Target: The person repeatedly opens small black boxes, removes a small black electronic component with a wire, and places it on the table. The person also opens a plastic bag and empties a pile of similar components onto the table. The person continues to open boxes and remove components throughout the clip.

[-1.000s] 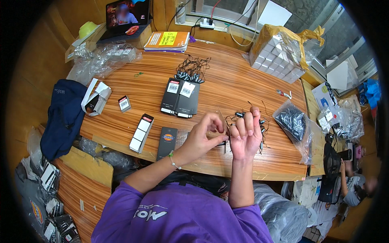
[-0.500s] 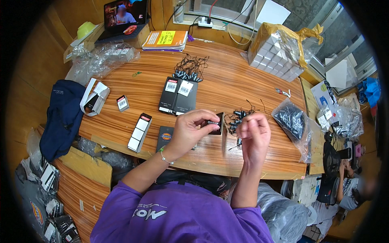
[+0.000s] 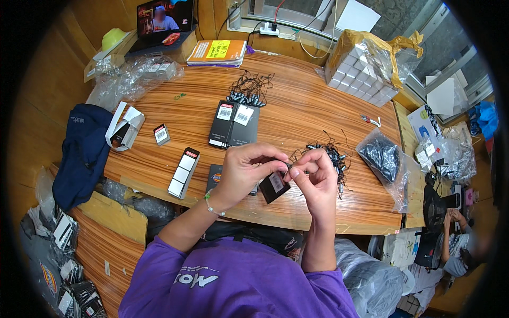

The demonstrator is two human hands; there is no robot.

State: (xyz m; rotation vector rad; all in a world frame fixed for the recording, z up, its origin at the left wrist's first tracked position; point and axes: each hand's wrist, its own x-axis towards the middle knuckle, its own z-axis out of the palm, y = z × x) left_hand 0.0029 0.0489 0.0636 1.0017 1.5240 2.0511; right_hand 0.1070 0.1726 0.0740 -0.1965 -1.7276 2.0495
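My left hand (image 3: 239, 172) and my right hand (image 3: 317, 183) meet above the front of the table, thumbs and fingertips pinched together. Between them is a dark hang-tag string (image 3: 289, 165), mostly hidden by the fingers. From it a black hang tag (image 3: 274, 186) with a pale label dangles, tilted, below the fingertips. Just beyond my right hand lies a loose pile of black tag strings (image 3: 334, 159) with small plastic ends. Two stacks of black tags (image 3: 233, 124) with white stickers lie beyond my left hand. Another dark tag stack (image 3: 214, 177) is partly covered by my left wrist.
A stack of white sticker labels (image 3: 184, 174) and a smaller stack (image 3: 161, 134) lie to the left. More bundled strings (image 3: 248, 90) sit farther back. A plastic bag of black items (image 3: 379, 153) and a bag of white boxes (image 3: 360, 69) stand right. A co-worker's hands (image 3: 452, 216) show far right.
My right hand has moved left and closed, meeting my left fingertips. The black tag now hangs lower, turned so its pale label shows.
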